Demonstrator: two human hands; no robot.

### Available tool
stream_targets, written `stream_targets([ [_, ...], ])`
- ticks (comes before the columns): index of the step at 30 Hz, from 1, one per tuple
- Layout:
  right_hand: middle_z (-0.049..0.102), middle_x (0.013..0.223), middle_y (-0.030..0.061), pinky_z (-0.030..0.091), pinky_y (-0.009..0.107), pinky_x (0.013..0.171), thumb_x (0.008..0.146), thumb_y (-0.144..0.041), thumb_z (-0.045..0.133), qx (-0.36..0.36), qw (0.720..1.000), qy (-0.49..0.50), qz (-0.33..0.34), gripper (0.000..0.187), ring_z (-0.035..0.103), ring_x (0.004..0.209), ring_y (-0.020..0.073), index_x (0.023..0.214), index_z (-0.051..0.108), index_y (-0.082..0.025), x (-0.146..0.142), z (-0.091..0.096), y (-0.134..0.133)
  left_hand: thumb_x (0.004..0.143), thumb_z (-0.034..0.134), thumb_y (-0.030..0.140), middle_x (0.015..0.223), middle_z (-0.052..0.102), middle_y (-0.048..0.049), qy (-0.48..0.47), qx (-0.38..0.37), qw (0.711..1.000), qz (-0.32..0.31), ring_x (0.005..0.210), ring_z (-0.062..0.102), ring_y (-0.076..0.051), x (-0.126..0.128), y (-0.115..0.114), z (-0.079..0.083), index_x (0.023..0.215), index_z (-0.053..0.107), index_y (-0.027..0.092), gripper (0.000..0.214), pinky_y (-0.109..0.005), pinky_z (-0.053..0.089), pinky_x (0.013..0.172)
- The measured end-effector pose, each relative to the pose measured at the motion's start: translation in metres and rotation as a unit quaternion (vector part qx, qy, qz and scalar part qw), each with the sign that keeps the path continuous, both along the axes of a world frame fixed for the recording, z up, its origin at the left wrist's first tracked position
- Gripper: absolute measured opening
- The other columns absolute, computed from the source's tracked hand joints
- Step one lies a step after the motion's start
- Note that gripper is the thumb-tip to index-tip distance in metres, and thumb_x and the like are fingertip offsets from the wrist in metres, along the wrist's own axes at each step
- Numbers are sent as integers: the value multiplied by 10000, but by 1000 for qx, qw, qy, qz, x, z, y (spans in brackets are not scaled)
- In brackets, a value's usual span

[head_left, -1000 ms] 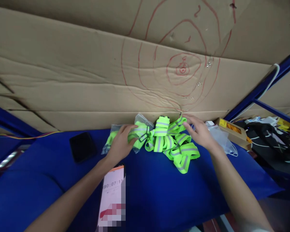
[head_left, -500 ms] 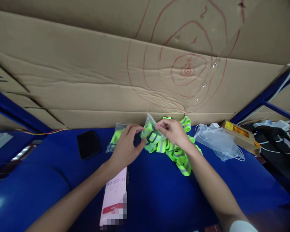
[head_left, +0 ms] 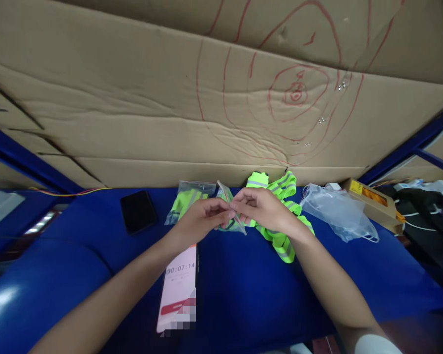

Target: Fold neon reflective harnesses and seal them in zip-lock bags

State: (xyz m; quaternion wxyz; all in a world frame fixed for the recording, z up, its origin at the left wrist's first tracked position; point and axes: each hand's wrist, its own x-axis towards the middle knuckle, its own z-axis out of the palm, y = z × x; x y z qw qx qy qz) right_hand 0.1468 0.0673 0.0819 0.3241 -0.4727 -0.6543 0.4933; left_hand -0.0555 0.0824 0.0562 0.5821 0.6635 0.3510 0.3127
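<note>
Both hands meet at a small clear zip bag [head_left: 225, 192] with neon-green strap inside, tilted up in front of me. My left hand [head_left: 206, 216] pinches the bag's edge from the left. From the other side my right hand [head_left: 258, 209] grips the same edge, fingers curled. Behind and right of my right hand lies a loose heap of neon-green reflective straps [head_left: 286, 246] with grey stripes. Another clear bag [head_left: 186, 196] of green strap lies flat behind my left hand. Fingers hide part of the held bag.
A black phone [head_left: 138, 212] lies at the left; a phone with a running timer [head_left: 179, 285] sits in front. Crumpled clear bags [head_left: 334, 211] and an open cardboard box [head_left: 374, 204] are at the right. A cardboard wall [head_left: 140, 98] with red rings stands behind.
My left hand has moved right and closed on the bag's edge, beside my right hand. The bag has turned so its opening edge runs between both hands. The view has shifted slightly.
</note>
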Motion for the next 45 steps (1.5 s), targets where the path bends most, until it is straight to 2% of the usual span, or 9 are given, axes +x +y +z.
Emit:
stream_targets([
  [5, 713, 744, 17, 474, 225, 556, 870, -537, 732, 29, 999, -46, 1, 366, 639, 629, 128, 879, 684, -174, 0, 3, -3, 854, 761, 412, 739, 766, -44, -7, -61, 998, -17, 634, 664, -125, -2, 4, -6, 799, 760, 163, 255, -237, 497, 607],
  [10, 716, 746, 15, 460, 236, 608, 929, -410, 680, 64, 993, -103, 3, 246, 640, 664, 130, 882, 688, -169, 2, 6, -4, 924, 684, 465, 783, 788, -71, -2, -34, 997, -63, 674, 705, -149, -3, 6, -6, 869, 791, 159, 329, -246, 520, 616],
  [14, 731, 775, 14, 473, 246, 643, 873, -384, 755, 78, 988, -129, 12, 219, 662, 710, 145, 904, 677, -181, 3, 8, -7, 923, 671, 458, 742, 764, -53, -2, -15, 997, -69, 669, 695, -148, 0, 4, -5, 849, 764, 159, 321, -242, 518, 614],
  [18, 749, 817, 28, 514, 250, 678, 882, -433, 733, 42, 997, -58, 35, 258, 684, 746, 148, 921, 685, -183, 6, 7, -7, 906, 674, 404, 713, 739, -26, -16, -20, 1000, -14, 622, 666, -123, 3, -1, -4, 782, 722, 164, 275, -228, 506, 594],
  [23, 738, 813, 21, 535, 245, 620, 820, -549, 770, -27, 998, 16, 60, 387, 672, 711, 142, 928, 712, -183, 10, 0, -1, 915, 644, 472, 693, 733, -32, 2, -13, 1000, -11, 609, 658, -132, 3, -3, -1, 744, 700, 166, 355, -241, 510, 587],
  [27, 749, 813, 23, 544, 238, 627, 811, -523, 790, -9, 999, 12, 50, 365, 698, 751, 152, 915, 697, -186, 7, 0, -1, 910, 629, 468, 678, 722, -31, 5, -24, 1000, 4, 595, 649, -133, 3, -2, -2, 724, 688, 169, 356, -242, 496, 570],
  [31, 749, 822, 18, 566, 238, 648, 801, -500, 804, -37, 998, 18, 52, 350, 705, 766, 151, 911, 693, -187, 6, 2, -2, 908, 597, 408, 682, 717, -21, -5, -25, 1000, 18, 587, 652, -127, 5, -4, -2, 722, 674, 172, 310, -242, 481, 566],
  [37, 726, 797, 6, 558, 220, 633, 841, -413, 765, -24, 998, 31, 52, 252, 670, 702, 117, 874, 677, -179, 8, -1, 1, 927, 625, 466, 662, 696, -15, -5, -28, 1000, 5, 579, 622, -112, 5, -5, -1, 736, 679, 164, 361, -235, 473, 570],
  [45, 745, 819, 23, 558, 234, 633, 802, -438, 808, -47, 996, 28, 68, 325, 694, 744, 138, 912, 641, -181, 8, 0, 0, 974, 588, 478, 666, 683, -10, -6, -7, 1000, -12, 595, 614, -108, 5, -4, -4, 735, 658, 163, 402, -235, 467, 592],
])
